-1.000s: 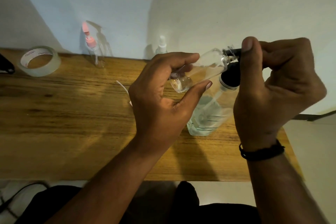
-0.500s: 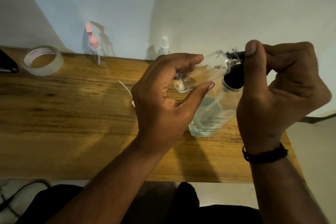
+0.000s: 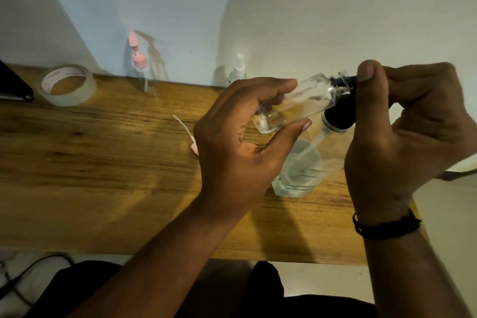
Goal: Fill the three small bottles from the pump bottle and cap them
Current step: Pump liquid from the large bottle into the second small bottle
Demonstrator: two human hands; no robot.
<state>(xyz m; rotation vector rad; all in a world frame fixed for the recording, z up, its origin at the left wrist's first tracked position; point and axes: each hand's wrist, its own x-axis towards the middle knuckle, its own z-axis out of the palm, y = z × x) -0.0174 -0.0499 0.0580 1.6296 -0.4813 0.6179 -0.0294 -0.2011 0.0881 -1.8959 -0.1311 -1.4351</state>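
Note:
My left hand (image 3: 240, 144) grips a small clear bottle (image 3: 296, 103), tilted with its open mouth against the black pump nozzle. My right hand (image 3: 402, 126) curls over the black pump head (image 3: 338, 116) of the large clear pump bottle (image 3: 299, 170), thumb on the nozzle. The pump bottle stands on the wooden table (image 3: 103, 175), partly filled with clear liquid. A little liquid lies in the small bottle's bottom. At the back wall stand a small bottle with a pink pump cap (image 3: 144, 75) and another with a white spray cap (image 3: 238, 70). A loose pink cap with a white tube (image 3: 187, 134) lies beside my left hand.
A roll of clear tape (image 3: 67, 85) lies at the back left. A dark flat object (image 3: 13, 85) sits at the left edge. The table's right edge is just beyond my right wrist. A dark cable (image 3: 31, 273) lies on the floor.
The view has shifted slightly; both hands keep the same hold on the small bottle and the pump head, with almost no movement.

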